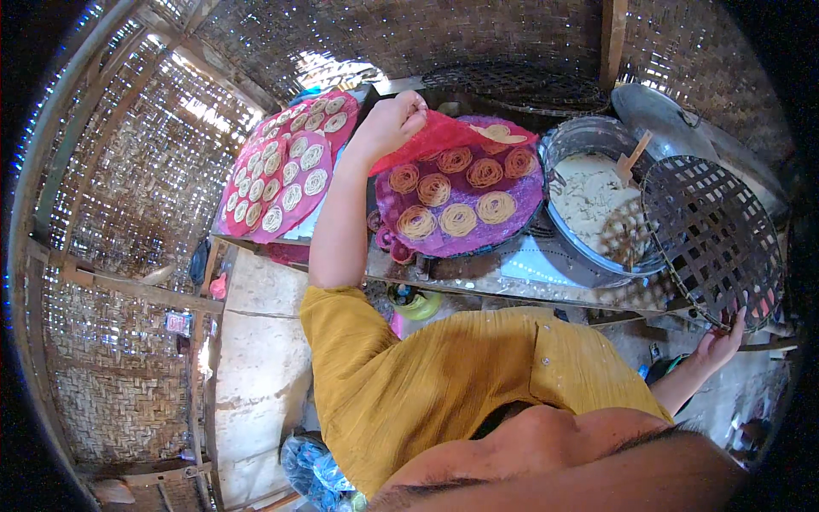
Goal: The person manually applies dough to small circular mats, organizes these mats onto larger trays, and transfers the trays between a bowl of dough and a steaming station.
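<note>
My left hand is closed on the edge of a thin red cloth, holding it lifted. A pale coiled round clings to that cloth's far right part. Beneath it lies a purple cloth with several coiled, noodle-like rounds on a round base that is mostly hidden. At the right, my right hand grips the lower rim of a dark, round, open-weave tray, which is tilted up on edge. This tray partly overlaps a large metal basin of thick whitish batter, where a wooden spatula stands.
Pink cloths with several paler rounds lie at the table's left. Behind the basin leans a big metal lid; another dark woven tray rests against the back wall. A yellow-green bowl sits below the table.
</note>
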`<state>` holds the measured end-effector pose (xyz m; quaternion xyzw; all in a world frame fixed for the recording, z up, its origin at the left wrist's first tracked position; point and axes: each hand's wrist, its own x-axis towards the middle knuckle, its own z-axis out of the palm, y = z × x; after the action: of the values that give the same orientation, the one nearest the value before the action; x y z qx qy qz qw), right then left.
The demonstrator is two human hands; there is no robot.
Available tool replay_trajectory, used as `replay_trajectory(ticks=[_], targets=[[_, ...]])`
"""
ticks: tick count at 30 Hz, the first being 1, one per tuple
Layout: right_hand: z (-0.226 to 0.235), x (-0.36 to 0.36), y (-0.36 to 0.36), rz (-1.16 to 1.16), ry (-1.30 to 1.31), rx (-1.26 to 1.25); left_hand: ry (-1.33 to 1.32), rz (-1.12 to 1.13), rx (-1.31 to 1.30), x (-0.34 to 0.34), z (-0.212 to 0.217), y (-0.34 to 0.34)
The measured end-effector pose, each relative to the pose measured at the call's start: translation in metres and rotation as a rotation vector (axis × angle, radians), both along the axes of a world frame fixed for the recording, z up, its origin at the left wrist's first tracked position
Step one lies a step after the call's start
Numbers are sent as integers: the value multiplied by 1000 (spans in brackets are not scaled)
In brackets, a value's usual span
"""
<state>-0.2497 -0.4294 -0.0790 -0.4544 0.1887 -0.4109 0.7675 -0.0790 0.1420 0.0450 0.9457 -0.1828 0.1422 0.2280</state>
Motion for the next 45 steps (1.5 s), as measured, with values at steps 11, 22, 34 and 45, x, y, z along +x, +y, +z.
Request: replay_trajectory(ticks=[11, 22, 34, 45], targets=[[-1, -12, 2, -17, 11, 18, 317, -125, 262, -59, -53, -29], [13, -14, 26, -107, 40, -8, 106, 34, 194, -77, -78, -31], [13, -24, 28, 104, -66, 78, -192, -131, 13, -57, -146, -132], [6, -32, 17, 39, -43, -12, -107, -124, 257, -53, -144, -128]])
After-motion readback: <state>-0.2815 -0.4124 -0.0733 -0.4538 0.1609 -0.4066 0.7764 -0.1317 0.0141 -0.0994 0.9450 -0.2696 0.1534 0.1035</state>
